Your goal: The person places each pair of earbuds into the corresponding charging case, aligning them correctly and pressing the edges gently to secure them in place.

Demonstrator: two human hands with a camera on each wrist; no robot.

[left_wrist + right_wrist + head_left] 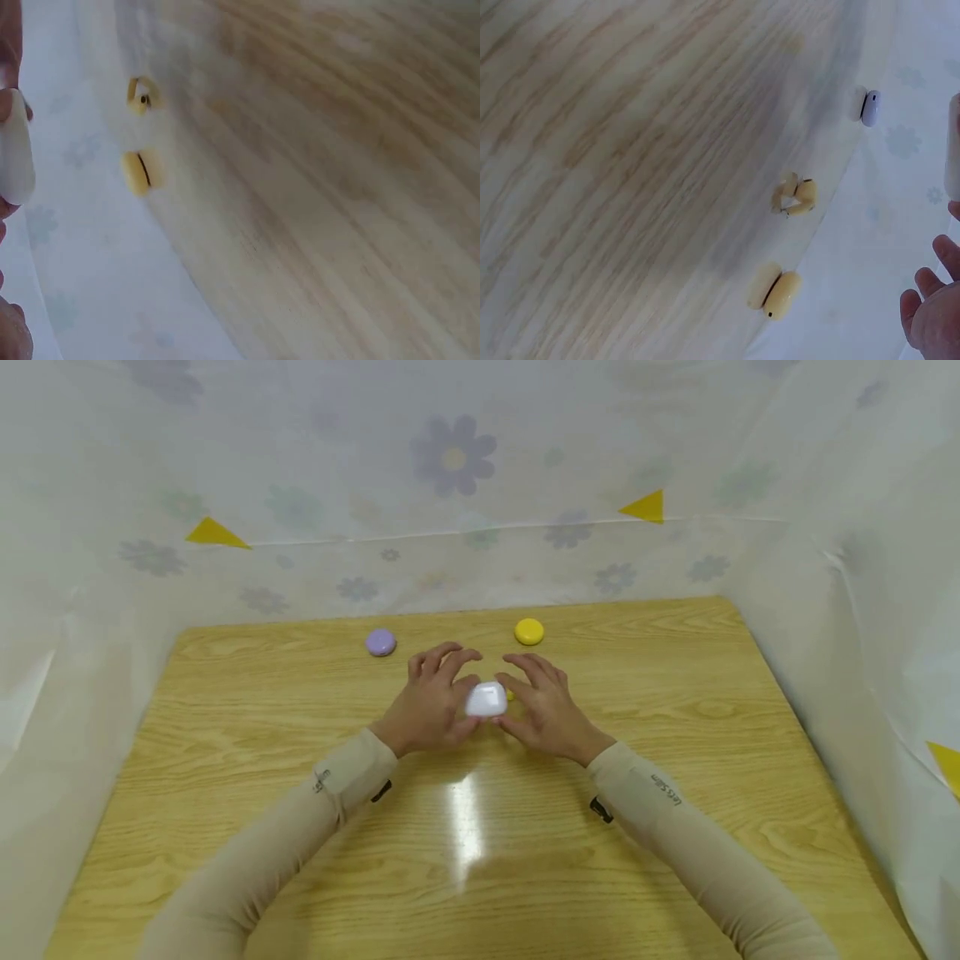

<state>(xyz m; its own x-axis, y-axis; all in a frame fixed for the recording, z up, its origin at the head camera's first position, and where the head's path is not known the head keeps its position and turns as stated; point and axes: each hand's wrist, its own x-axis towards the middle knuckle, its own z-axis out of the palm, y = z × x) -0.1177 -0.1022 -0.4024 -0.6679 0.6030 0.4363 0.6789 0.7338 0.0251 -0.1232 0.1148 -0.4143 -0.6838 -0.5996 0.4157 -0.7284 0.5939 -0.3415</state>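
A glossy white rounded case (487, 699) is held up over the table between both hands. My left hand (435, 697) pinches its left end between thumb and forefinger, and my right hand (546, 710) grips the right end the same way. The other fingers of both hands stay loosely bent, off the case. In the left wrist view the white case (15, 154) appears edge-on at the left border; the right wrist view catches only a sliver. Behind the case lies a small yellow angular piece (802, 196), mostly hidden in the head view.
Toward the back of the wooden table (300, 877) sit a round purple case (381, 642), on the left, and a round yellow case (528, 632), on the right. White flower-printed sheeting (337, 460) stands behind the table and along both sides, with yellow triangles stuck on it.
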